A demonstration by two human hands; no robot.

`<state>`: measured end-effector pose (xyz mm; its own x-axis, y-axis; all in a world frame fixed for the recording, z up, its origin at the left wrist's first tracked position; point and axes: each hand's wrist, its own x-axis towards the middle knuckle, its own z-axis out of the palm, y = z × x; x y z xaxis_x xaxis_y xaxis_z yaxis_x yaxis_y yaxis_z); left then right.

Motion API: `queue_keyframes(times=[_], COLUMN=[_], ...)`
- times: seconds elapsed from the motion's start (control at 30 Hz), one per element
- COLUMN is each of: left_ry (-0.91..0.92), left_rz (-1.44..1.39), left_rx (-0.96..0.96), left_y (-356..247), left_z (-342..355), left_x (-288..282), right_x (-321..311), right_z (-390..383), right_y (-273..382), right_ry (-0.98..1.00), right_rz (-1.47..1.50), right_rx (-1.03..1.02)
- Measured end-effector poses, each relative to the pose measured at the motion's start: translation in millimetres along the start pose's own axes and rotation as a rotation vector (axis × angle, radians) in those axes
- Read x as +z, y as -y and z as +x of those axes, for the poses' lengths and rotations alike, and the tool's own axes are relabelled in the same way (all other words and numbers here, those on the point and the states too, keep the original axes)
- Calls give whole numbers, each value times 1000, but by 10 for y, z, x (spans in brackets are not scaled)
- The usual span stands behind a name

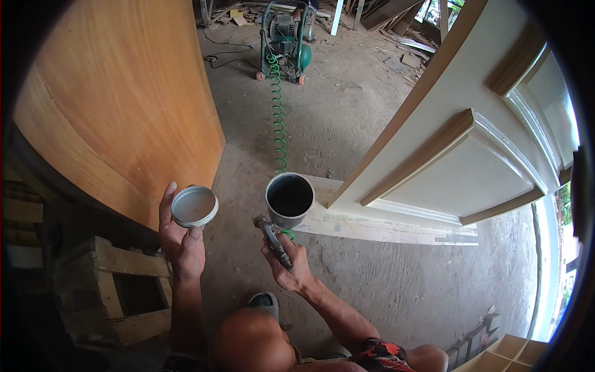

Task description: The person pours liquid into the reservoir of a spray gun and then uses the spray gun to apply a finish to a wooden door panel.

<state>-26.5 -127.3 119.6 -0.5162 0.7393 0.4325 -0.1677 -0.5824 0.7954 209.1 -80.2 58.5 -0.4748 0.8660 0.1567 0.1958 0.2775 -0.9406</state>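
In my left hand (186,251) is a round, shallow screw lid (194,206), its pale inside turned up, pinched between thumb and fingers. My right hand (291,268) is wrapped round the handle of a metal spray gun (276,243). The gun's cup (290,197) stands uncovered at its front, its mouth facing up and its inside dark. Lid and cup are apart, the lid to the left. A coiled green air hose (278,115) runs from behind the cup toward the far side.
A green air compressor (288,40) stands at the far end, scrap wood behind it. To the left leans an orange-brown wooden panel (124,99) above a wooden pallet (133,260). A cream panelled door (427,149) stands at right on a pale board (384,229).
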Motion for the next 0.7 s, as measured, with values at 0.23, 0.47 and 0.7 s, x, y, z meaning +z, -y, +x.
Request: queue_keyframes(times=[0.23,0.47,0.7], left_ry=[-16,-22,-30], left_rz=[-4,7,24], left_rx=[-4,-9,-15], left_y=[29,19,-14], left_z=[-28,-30,-48], left_x=[-7,-51,-74], right_x=[-12,-42,-19], right_z=[89,150,199], right_y=[-15,55,69], right_ry=[-112,-115,-148], right_rz=[-42,-51,-17], right_rx=[34,62,91])
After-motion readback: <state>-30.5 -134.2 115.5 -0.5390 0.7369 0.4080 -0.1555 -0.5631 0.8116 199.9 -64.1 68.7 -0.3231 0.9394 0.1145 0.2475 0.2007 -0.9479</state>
